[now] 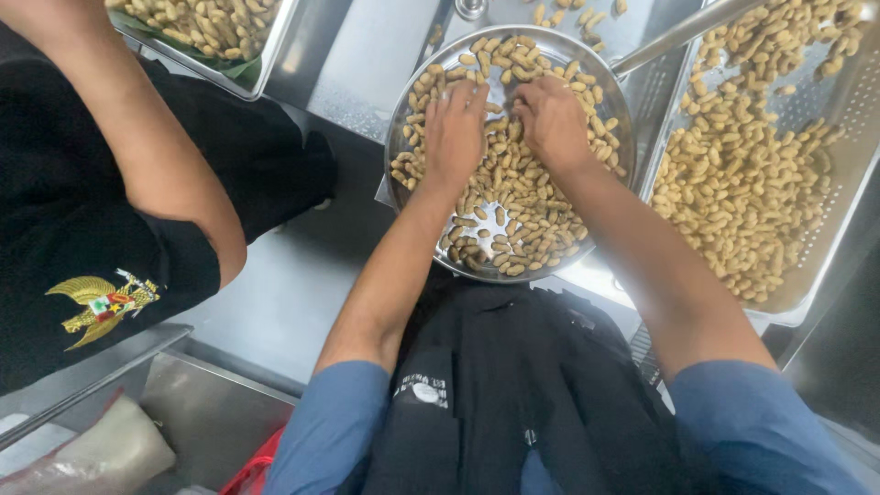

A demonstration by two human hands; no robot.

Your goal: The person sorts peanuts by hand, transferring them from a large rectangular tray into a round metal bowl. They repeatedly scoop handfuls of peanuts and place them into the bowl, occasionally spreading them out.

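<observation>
Apron: black, on me, at 6 o'clock.
Left hand: mine, palm down, fingers spread loose on peanuts, grasping nothing.
Right hand: fingers curled into the peanuts; grasp hidden, cannot tell.
Pan: round steel, centre counter.
Tray: peanuts, 3 o'clock.
Co-worker's arm: 9 o'clock.
</observation>
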